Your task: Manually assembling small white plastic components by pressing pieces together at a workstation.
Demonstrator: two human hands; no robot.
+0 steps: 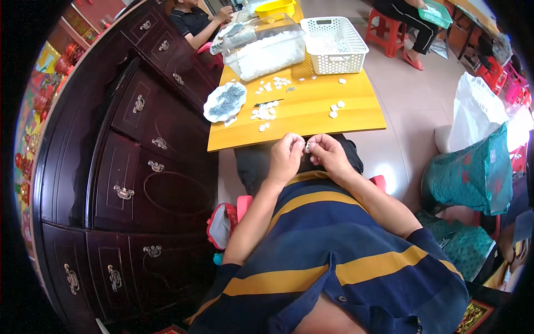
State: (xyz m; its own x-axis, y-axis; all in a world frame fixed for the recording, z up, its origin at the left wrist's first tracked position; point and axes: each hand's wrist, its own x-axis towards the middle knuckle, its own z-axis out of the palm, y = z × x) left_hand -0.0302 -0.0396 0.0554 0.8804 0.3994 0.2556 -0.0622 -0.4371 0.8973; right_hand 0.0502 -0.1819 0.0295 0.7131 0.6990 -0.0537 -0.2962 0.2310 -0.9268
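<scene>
Just off the table's near edge, my left hand (285, 158) and my right hand (330, 157) meet in front of my body. Both are closed in a pinch, fingertips almost touching around a small white piece (306, 148). Fingers cover most of it, so its exact kind is hidden. On the yellow wooden table (356, 106) beyond lie several small, roundish white pieces (264, 113) in loose groups. A thin dark tool (269, 103) lies by one group. To its left, a scalloped white plate (209, 110) holds many tiny grey-blue bits (227, 102).
At the table's far part stand a clear bin (239, 69) full of white pieces and a white perforated basket (339, 64). A dark wooden cabinet (172, 200) borders the left side. Bags (470, 167) stand on the floor at right. Two people sit farther off.
</scene>
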